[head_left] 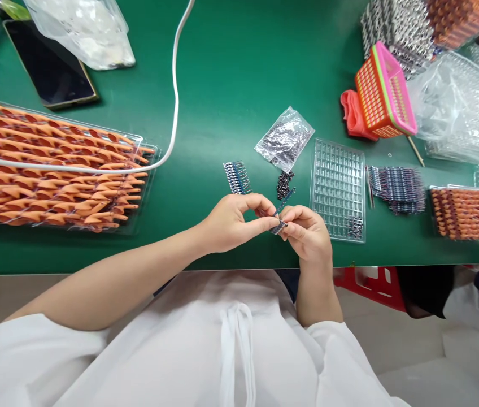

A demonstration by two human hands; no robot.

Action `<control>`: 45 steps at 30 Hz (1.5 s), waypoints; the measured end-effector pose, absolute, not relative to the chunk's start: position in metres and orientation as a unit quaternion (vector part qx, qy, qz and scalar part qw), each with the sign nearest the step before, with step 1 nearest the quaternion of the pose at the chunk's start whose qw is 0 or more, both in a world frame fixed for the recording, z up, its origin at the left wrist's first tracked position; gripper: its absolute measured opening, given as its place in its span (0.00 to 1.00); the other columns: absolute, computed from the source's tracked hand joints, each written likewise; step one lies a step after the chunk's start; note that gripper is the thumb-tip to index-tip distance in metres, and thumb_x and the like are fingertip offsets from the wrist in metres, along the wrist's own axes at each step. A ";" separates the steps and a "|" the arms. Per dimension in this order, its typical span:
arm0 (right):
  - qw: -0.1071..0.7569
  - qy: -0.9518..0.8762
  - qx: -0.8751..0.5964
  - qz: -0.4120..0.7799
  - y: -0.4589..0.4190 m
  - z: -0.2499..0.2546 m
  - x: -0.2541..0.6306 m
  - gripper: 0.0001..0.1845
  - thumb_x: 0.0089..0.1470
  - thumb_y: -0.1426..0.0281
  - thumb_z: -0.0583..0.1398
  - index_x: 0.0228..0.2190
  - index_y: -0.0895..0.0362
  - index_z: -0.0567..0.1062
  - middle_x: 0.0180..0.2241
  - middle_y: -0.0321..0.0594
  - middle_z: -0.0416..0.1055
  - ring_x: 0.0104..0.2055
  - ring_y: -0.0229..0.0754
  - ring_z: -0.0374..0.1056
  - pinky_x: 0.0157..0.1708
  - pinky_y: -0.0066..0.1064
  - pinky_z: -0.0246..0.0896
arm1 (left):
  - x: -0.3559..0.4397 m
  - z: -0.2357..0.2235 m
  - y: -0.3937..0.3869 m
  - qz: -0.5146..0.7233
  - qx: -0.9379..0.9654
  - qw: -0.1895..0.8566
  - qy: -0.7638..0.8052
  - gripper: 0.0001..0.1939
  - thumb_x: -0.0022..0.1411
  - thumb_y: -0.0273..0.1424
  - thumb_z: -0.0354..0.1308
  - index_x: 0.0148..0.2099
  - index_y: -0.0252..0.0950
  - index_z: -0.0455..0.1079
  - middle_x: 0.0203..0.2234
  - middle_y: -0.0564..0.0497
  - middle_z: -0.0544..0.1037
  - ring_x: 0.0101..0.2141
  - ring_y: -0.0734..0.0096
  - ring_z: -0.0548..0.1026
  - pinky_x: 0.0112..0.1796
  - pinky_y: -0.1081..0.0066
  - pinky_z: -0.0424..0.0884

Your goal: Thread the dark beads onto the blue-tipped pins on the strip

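Note:
My left hand (237, 224) is closed, thumb and fingers pinching a short strip of small dark-blue and silver pieces (278, 228). Against the strip's right end, the fingertips of my right hand (308, 230) are pressed together; whatever they grip is too small to name. A narrow dark-blue band (286, 199) sticks up between both hands. Just beyond them lie a similar strip with thin pins (237, 177) and a small pile of dark beadlike parts (284, 185). Above the pile is a clear bag of dark parts (286, 138). Right of my hands, a clear compartment tray (336, 181) holds several small pieces in its lower right.
Stacked pinned strips (398, 189) and a tray of orange parts (467, 213) are at right. Nested plastic baskets (386, 93) stand behind. At left, a white cable (175, 85) crosses a large tray of orange parts (53, 169), near a phone (51, 65).

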State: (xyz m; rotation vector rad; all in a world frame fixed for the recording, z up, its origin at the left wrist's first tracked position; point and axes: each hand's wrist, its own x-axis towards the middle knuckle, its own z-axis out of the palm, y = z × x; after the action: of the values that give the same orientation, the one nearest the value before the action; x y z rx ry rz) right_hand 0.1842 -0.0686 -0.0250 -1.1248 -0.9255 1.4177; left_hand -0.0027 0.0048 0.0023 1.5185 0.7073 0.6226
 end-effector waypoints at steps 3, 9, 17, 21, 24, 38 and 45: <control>0.520 -0.367 -0.461 0.619 -0.068 -0.025 0.185 0.14 0.45 0.62 0.71 0.29 0.56 0.75 0.27 0.35 0.70 0.26 0.36 0.67 0.23 0.28 0.67 | -0.002 0.003 0.004 0.267 0.665 0.623 0.314 0.07 0.59 0.34 0.63 0.32 0.35 0.73 0.28 0.51 0.79 0.31 0.70 0.75 0.36 0.72 0.70; 0.503 -0.345 -0.456 0.648 -0.065 -0.024 0.187 0.15 0.43 0.63 0.73 0.28 0.56 0.75 0.26 0.34 0.71 0.24 0.35 0.69 0.22 0.27 0.69 | -0.001 0.004 0.003 0.266 0.667 0.618 0.321 0.07 0.58 0.33 0.62 0.30 0.35 0.73 0.26 0.52 0.78 0.29 0.72 0.75 0.33 0.73 0.69; 0.516 -0.331 -0.433 0.661 -0.064 -0.025 0.187 0.10 0.45 0.68 0.73 0.29 0.55 0.79 0.26 0.33 0.74 0.24 0.34 0.72 0.23 0.24 0.71 | 0.000 0.003 0.002 0.280 0.657 0.617 0.330 0.07 0.57 0.32 0.62 0.29 0.34 0.73 0.25 0.51 0.78 0.28 0.72 0.74 0.32 0.73 0.68; 0.511 -0.321 -0.444 0.662 -0.065 -0.026 0.187 0.10 0.44 0.68 0.73 0.29 0.55 0.79 0.27 0.34 0.76 0.23 0.34 0.73 0.23 0.25 0.72 | 0.000 0.002 0.001 0.289 0.659 0.608 0.335 0.06 0.56 0.31 0.62 0.29 0.34 0.73 0.25 0.52 0.78 0.29 0.72 0.74 0.32 0.73 0.68; 0.510 -0.320 -0.445 0.662 -0.066 -0.025 0.187 0.09 0.44 0.68 0.73 0.29 0.55 0.80 0.27 0.34 0.76 0.23 0.34 0.73 0.22 0.24 0.72 | 0.000 0.001 0.001 0.290 0.657 0.610 0.336 0.06 0.56 0.31 0.62 0.29 0.34 0.73 0.25 0.52 0.78 0.28 0.72 0.74 0.32 0.74 0.68; 0.501 -0.310 -0.457 0.666 -0.064 -0.024 0.185 0.10 0.41 0.66 0.74 0.27 0.54 0.81 0.25 0.33 0.76 0.21 0.33 0.71 0.21 0.24 0.70 | 0.000 0.003 0.001 0.283 0.650 0.617 0.342 0.06 0.55 0.30 0.62 0.28 0.33 0.72 0.24 0.52 0.77 0.28 0.74 0.73 0.31 0.74 0.67; 0.492 -0.292 -0.440 0.692 -0.062 -0.025 0.185 0.10 0.41 0.67 0.74 0.27 0.54 0.81 0.24 0.33 0.75 0.20 0.33 0.70 0.20 0.23 0.69 | 0.001 0.004 0.000 0.268 0.628 0.637 0.360 0.06 0.54 0.30 0.62 0.28 0.33 0.71 0.23 0.53 0.76 0.26 0.74 0.72 0.29 0.74 0.66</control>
State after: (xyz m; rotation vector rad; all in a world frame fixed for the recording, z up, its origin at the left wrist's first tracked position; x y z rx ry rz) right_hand 0.1853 -0.0617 -0.0248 -1.0672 -0.7083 1.6800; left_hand 0.0007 -0.0003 0.0044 1.4333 0.8219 0.6111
